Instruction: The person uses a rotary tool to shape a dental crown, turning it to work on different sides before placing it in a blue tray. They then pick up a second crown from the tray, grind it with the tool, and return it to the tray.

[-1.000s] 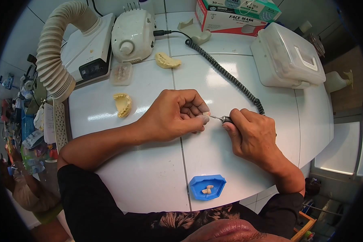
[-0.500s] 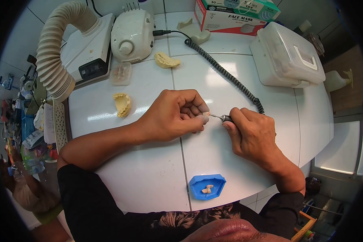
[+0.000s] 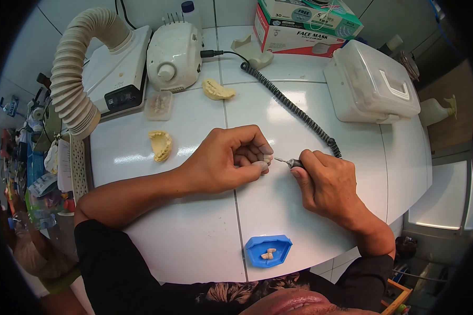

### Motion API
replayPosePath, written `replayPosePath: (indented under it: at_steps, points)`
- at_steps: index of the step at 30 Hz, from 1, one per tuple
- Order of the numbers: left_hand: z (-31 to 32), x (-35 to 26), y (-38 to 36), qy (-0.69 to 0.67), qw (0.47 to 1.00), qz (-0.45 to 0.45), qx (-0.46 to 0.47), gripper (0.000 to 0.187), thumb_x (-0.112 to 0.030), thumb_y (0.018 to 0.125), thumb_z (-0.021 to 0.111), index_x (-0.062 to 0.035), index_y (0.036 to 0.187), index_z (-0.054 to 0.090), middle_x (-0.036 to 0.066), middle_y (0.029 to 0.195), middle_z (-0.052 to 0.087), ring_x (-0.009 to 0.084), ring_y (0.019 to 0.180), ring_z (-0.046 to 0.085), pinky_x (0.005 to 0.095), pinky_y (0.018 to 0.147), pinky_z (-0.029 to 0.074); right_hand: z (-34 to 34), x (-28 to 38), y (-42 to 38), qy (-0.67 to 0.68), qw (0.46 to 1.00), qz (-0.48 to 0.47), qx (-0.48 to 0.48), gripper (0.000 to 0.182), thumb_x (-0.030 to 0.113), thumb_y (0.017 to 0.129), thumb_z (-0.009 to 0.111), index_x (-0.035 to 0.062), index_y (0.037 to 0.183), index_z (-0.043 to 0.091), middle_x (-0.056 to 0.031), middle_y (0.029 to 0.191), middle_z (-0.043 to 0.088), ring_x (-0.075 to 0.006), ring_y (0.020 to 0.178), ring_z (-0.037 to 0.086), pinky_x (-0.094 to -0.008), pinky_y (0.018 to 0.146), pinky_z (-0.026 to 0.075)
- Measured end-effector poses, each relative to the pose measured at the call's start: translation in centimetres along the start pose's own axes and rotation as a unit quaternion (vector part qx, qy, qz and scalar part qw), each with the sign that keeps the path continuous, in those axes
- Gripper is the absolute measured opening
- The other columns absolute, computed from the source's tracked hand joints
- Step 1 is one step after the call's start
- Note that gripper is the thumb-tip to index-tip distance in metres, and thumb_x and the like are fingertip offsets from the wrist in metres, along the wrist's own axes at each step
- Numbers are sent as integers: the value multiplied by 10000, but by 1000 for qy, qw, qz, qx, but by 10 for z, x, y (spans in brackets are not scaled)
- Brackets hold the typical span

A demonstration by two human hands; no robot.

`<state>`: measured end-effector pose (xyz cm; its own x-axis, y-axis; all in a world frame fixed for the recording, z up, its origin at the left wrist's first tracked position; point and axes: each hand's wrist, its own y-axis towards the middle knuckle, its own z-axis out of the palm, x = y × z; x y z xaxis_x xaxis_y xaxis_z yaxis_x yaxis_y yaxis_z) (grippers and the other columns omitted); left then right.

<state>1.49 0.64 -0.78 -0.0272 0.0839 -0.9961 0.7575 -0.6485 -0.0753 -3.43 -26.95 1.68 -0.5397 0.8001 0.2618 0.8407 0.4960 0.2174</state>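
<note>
My left hand (image 3: 228, 160) is closed in a pinch on a small whitish dental crown (image 3: 267, 158), partly covered by the fingertips. My right hand (image 3: 328, 181) grips a rotary handpiece (image 3: 296, 164) like a pen. A thin metal bur (image 3: 281, 160) points left from its nose, with its tip a small distance from the crown. Below the hands, near the table's front edge, sits a blue tray (image 3: 255, 258) with several small tooth-coloured pieces (image 3: 268, 254) in it.
A coiled cord (image 3: 294, 107) runs from the white control box (image 3: 171, 58) to the handpiece. Plaster dental models (image 3: 160, 146) lie at left and back. A ribbed suction hose (image 3: 68, 68) arches at left. A clear-lidded case (image 3: 373, 84) and mask boxes (image 3: 305, 39) stand at the back right.
The bur has drawn slightly back from the crown, leaving a gap. More of the crown shows between my left fingertips. The whole view has shifted a little.
</note>
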Motion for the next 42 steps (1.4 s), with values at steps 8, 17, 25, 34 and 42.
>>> replayPosePath:
  at_steps: [8,17,25,34,42]
  points:
    - [1,0,1,31,999,5,-1,234,-36,1026,787,3,1232,684,78,1142,788,115,1055,758,250,872,628,1,-2,-1,5,1000,-11,-4,247,276,1069,722,91,941,620,-64,687,577,-301,563,611,-438,505,446]
    - [6,-7,-4,-22,1000,-14,-7,210,-19,1098,681,-7,1301,627,126,1268,785,158,1185,771,268,846,645,-2,-6,-4,-1,999,5,-47,322,361,1058,766,78,949,658,-89,737,671,-308,588,664,-441,538,477]
    - [9,-4,-4,21,999,18,-17,204,-28,1095,689,-3,1290,633,122,1252,783,163,1137,790,264,822,640,3,-5,-7,-5,997,9,-76,326,365,1050,778,76,973,648,-96,746,688,-326,600,675,-452,547,486]
    - [9,0,-4,80,995,31,-48,225,-82,1015,814,21,1198,732,89,1027,801,97,912,765,235,786,613,6,1,-9,-1,999,-4,-54,303,333,1084,723,80,949,625,-86,730,649,-329,599,659,-466,540,473]
    - [9,-5,-3,108,993,16,-42,187,-124,972,863,24,1048,777,54,897,794,67,831,735,216,714,585,9,3,-6,-17,999,-8,-41,310,330,1086,720,78,942,613,-89,727,651,-327,596,654,-463,534,464]
